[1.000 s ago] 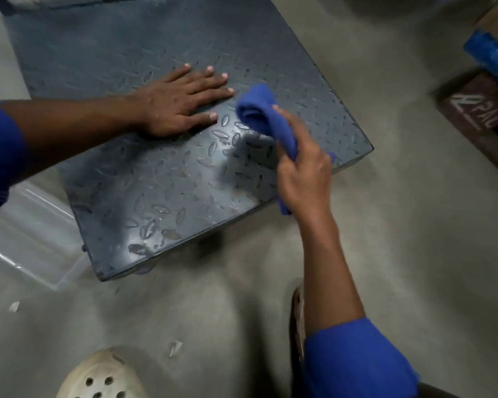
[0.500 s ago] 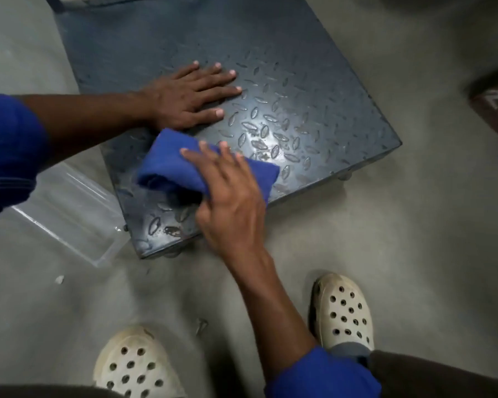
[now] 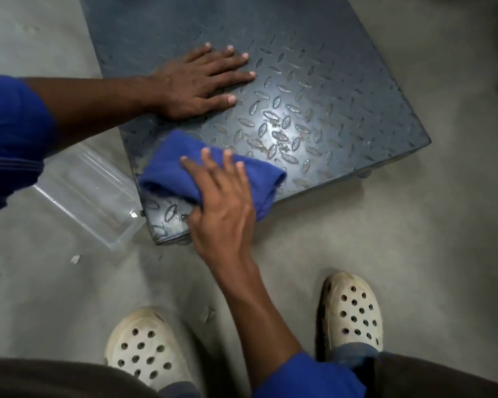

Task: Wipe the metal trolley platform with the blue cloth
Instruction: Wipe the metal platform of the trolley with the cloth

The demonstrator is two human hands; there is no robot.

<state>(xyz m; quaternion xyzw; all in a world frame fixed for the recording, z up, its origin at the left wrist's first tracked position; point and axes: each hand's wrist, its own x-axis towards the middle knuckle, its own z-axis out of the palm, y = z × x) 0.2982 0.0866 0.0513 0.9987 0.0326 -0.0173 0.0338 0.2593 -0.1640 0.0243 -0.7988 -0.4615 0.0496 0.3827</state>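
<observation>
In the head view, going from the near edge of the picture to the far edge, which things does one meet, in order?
white shoes → right hand, its fingers pressing the blue cloth → left hand, flat on the trolley platform

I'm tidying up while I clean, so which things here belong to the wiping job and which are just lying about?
Job: trolley platform; blue cloth; right hand pressing it; left hand flat on the platform.
Lying about: clear plastic container; small scrap on the floor.
</observation>
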